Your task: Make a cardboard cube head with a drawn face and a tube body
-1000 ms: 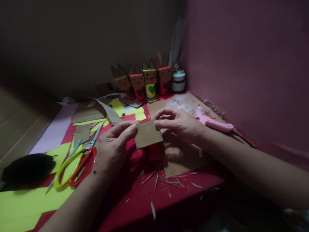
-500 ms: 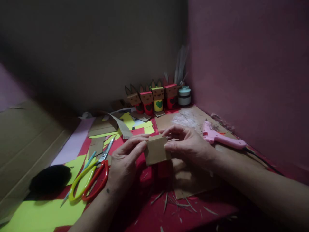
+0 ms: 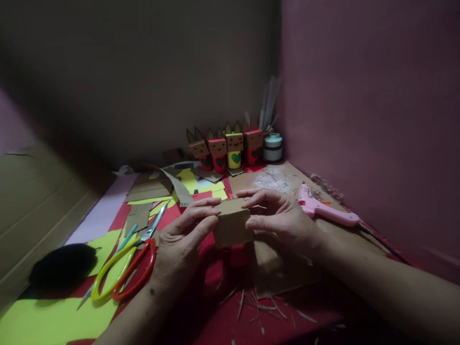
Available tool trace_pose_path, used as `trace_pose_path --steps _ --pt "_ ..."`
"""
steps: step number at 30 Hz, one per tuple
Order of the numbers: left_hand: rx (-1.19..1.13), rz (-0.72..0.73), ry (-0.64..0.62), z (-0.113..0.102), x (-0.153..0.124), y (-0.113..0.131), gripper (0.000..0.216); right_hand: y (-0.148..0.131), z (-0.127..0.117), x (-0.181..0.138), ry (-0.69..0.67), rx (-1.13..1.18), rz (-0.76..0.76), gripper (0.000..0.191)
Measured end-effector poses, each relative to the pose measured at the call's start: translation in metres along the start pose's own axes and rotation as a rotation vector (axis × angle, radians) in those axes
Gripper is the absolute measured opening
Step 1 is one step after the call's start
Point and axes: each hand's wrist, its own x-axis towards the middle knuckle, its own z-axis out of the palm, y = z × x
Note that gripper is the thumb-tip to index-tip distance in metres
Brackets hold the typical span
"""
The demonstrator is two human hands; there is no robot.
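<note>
A small brown cardboard box (image 3: 233,229) is held up between my two hands, its top and front faces toward me. My left hand (image 3: 190,229) grips its left side with thumb and fingers. On the right side, my right hand (image 3: 278,215) pinches it the same way, thumb on the front and fingers at the top edge. Just below the box a red piece (image 3: 238,257) shows; whether it is joined to the box I cannot tell. Under my right hand lies a flat cardboard sheet (image 3: 276,275).
Red-and-yellow-handled scissors (image 3: 133,268), a blue pencil (image 3: 84,296) and a black fuzzy ball (image 3: 63,268) lie left. A pink glue gun (image 3: 325,209) with its cord lies right. Several eared cardboard figures (image 3: 234,149) and a light-blue jar (image 3: 273,147) stand behind. Cardboard shreds (image 3: 271,306) litter the red surface.
The box has tipped so that more of its top face shows, with both hands still on it. The whole view has shifted slightly.
</note>
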Motion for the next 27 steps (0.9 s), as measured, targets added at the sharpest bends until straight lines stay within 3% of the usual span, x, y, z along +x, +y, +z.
trace_pose_path --steps 19,27 --pt "-0.079 -0.004 0.001 0.0023 -0.0013 0.0018 0.009 -0.0008 -0.0062 -0.0030 -0.012 -0.175 -0.190 0.024" --pt "-0.164 0.004 -0.062 0.0032 -0.0026 0.0070 0.013 -0.0004 -0.0103 -0.0029 -0.060 -0.083 -0.121 0.025"
